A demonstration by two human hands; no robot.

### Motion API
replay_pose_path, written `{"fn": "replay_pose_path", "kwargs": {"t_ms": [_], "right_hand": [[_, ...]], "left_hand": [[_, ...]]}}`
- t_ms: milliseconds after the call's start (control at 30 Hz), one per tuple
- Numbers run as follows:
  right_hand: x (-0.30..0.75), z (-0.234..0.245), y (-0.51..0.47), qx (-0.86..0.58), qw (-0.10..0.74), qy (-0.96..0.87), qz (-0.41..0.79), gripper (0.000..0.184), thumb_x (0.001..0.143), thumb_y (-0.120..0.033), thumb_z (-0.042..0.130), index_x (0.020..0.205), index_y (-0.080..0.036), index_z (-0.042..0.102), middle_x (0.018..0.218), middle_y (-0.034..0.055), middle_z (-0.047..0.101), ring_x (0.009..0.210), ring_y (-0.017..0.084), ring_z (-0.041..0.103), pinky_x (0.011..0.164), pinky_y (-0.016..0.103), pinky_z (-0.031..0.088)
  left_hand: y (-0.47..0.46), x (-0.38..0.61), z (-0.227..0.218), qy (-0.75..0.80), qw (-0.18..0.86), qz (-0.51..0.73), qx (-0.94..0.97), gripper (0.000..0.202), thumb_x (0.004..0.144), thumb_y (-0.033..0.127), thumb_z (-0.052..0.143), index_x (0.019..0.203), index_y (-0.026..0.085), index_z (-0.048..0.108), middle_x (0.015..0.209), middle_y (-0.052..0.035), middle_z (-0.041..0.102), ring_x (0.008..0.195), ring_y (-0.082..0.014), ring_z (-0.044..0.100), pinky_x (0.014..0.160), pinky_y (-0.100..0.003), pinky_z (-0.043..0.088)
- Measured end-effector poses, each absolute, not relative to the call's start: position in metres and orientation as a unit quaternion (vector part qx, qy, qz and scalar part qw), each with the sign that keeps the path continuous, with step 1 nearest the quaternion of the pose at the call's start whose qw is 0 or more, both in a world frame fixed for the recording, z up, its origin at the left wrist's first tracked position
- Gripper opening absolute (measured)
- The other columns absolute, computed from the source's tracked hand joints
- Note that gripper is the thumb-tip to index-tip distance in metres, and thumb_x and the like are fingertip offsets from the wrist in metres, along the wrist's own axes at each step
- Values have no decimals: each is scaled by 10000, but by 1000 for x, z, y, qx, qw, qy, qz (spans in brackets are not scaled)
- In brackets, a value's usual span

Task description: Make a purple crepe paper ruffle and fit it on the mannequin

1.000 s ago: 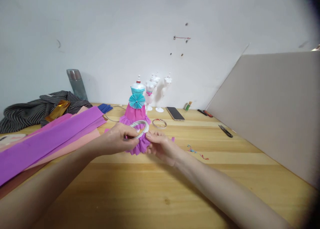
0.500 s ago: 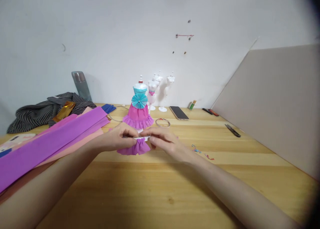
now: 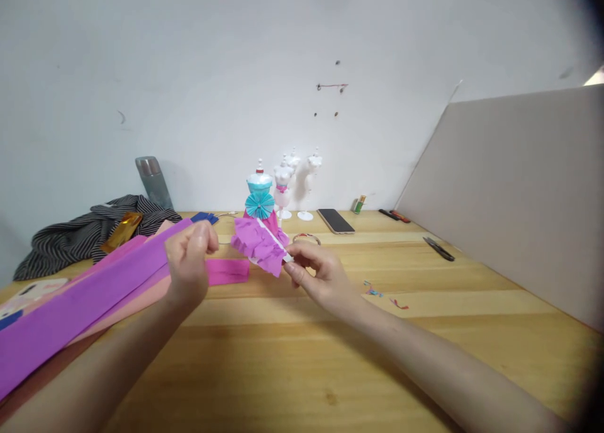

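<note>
Right hand (image 3: 324,277) is pinching the frill (image 3: 258,239), gathered and taped but seemingly unattached; left hand (image 3: 189,258) is making a fist, contents unclear

pinched a purple ruffle (image 3: 259,241) by its white edge in the right hand (image 3: 325,275). curled the left hand (image 3: 189,260) beside a pink strip (image 3: 229,271).
</note>
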State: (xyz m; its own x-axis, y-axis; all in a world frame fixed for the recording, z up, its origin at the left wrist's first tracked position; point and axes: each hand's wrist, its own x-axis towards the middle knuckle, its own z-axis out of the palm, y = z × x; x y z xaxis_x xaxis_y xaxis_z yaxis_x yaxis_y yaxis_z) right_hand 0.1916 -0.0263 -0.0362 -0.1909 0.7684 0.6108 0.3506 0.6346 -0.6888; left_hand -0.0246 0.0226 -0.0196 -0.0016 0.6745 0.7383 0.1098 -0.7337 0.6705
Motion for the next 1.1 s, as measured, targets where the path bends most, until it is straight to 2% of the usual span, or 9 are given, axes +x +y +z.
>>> {"fn": "replay_pose_path", "kwargs": {"t_ms": [100, 233, 400, 600, 733, 933, 1100], "right_hand": [[189, -34, -32, -366, 534, -750, 131, 143, 915, -237, 524, 882, -192, 656, 681, 7, 585, 572, 135, 507, 573, 286, 401], [186, -32, -35, -353, 532, -763, 100, 154, 919, -210, 512, 894, -197, 664, 657, 4, 570, 591, 148, 502, 584, 293, 393], [188, -30, -33, -353, 533, -764, 90, 160, 922, -212, 508, 889, -212, 665, 643, 3, 562, 614, 161, 498, 596, 296, 395], [193, -27, -30, -343, 542, -764, 68, 161, 922, -203, 502, 879, -212, 656, 727, 31, 605, 669, 172, 535, 627, 305, 419], [195, -27, -29, -341, 532, -768, 104, 171, 935, -207, 499, 901, -206, 667, 755, 42, 625, 686, 173, 544, 641, 310, 436], [195, -32, -25, -352, 537, -749, 167, 142, 927, -253, 543, 919, -200, 675, 750, 19, 608, 633, 149, 571, 605, 283, 456], [195, -35, -22, -356, 532, -749, 173, 138, 925, -230, 534, 915, -184, 663, 753, 13, 598, 623, 135, 567, 599, 268, 446]], "left_hand": [[-1, -9, -26, 294, 259, 579, 715, 352, 854, 204, 448, 505, 192, 404, 519, 15, 385, 532, -121, 377, 513, -266, 307], [-19, 8, -25, 321, 398, 455, 729, 212, 765, 302, 598, 610, 169, 544, 555, 21, 482, 530, -108, 425, 496, -239, 350], [-20, 12, -22, 307, 514, 431, 675, 326, 739, 382, 671, 544, 162, 533, 468, 23, 493, 452, -95, 442, 469, -236, 378], [-13, 12, -32, 285, 637, 403, 592, 352, 739, 461, 720, 732, 119, 641, 462, 40, 501, 383, -67, 413, 414, -210, 300], [-9, 14, -37, 286, 642, 393, 593, 387, 737, 494, 717, 737, 115, 638, 461, 47, 488, 376, -62, 398, 408, -209, 293], [-1, 14, -36, 339, 561, 397, 642, 356, 703, 427, 719, 578, 134, 559, 460, 26, 497, 418, -76, 436, 441, -220, 349], [2, 16, -35, 336, 608, 349, 629, 208, 616, 285, 724, 701, 116, 638, 570, 6, 558, 494, -99, 506, 483, -229, 428]]}}
